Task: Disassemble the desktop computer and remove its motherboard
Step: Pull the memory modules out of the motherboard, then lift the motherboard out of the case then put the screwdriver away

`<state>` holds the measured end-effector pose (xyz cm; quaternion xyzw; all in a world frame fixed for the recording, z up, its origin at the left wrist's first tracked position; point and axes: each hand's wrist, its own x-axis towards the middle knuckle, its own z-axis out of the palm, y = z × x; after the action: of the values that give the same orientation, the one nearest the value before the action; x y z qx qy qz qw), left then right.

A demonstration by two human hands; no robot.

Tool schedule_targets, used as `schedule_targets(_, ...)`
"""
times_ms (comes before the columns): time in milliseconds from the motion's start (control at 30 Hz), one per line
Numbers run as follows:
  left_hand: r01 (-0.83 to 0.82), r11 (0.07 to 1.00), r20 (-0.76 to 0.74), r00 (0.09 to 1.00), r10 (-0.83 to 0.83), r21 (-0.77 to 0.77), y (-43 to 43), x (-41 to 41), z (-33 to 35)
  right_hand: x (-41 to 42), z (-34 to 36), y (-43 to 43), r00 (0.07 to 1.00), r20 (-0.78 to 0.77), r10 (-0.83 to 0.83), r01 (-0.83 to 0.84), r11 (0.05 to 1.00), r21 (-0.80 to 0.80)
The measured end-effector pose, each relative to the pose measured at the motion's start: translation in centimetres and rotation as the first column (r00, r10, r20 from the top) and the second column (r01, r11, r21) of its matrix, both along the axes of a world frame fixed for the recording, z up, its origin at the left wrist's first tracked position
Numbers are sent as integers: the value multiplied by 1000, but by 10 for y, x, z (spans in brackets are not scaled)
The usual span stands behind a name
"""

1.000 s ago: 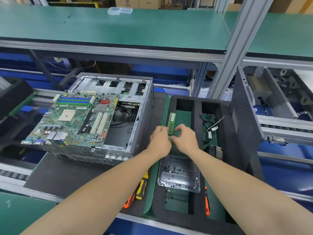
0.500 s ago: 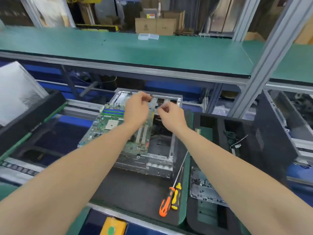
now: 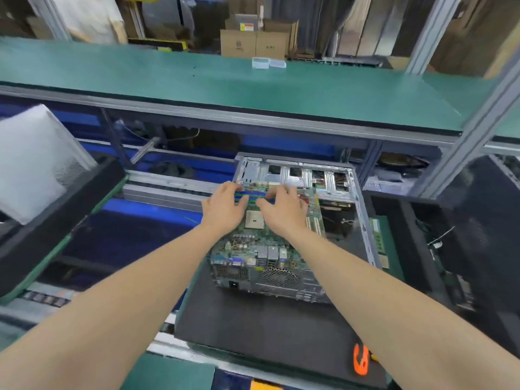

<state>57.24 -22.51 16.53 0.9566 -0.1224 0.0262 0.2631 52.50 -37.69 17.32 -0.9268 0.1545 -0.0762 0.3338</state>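
Green motherboard (image 3: 253, 244) lies over the open metal case (image 3: 363, 209) on the black mat (image 3: 253, 327), its far half hidden under both palms. Left hand (image 3: 223, 209) and right hand (image 3: 284, 212) rest spread, separated fingers on the blurred memory slots (image 3: 253, 194). An orange screwdriver handle (image 3: 361, 361) is cut off by the right forearm.

Brightly and evenly lit from overhead, with dim shade beneath the green shelf (image 3: 253, 88), smeared by motion blur almost everywhere, worst at the white panel (image 3: 31, 161), and bowed by wide-angle distortion toward the edges.
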Motion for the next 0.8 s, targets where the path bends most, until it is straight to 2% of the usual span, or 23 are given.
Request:
schedule_targets(100, 26, 1000, 22, 999, -26, -12, -1, -3, -14, -1, 3, -2, 1000, -11, 15, -14, 999, 35)
schedule_targets(200, 17, 1000, 20, 1000, -17, -5, -2, -3, -17, -7, 5, -5, 996, -49, 70, -70, 997, -9)
schedule_targets(333, 25, 999, 37, 999, -24, -22, -3, -4, -15, -14, 11, -6, 978, -160, 134, -149, 985, -83)
schedule_targets(600, 13, 1000, 53, 999, -12, -14, -2, -6, -14, -10, 29, -18, 891, -390, 235, -297, 949, -108)
schedule_targets(800, 18, 999, 46, 999, -16, -40, 1, -7, -14, -12, 30, -22, 889, -364, 278, -335, 936, -105)
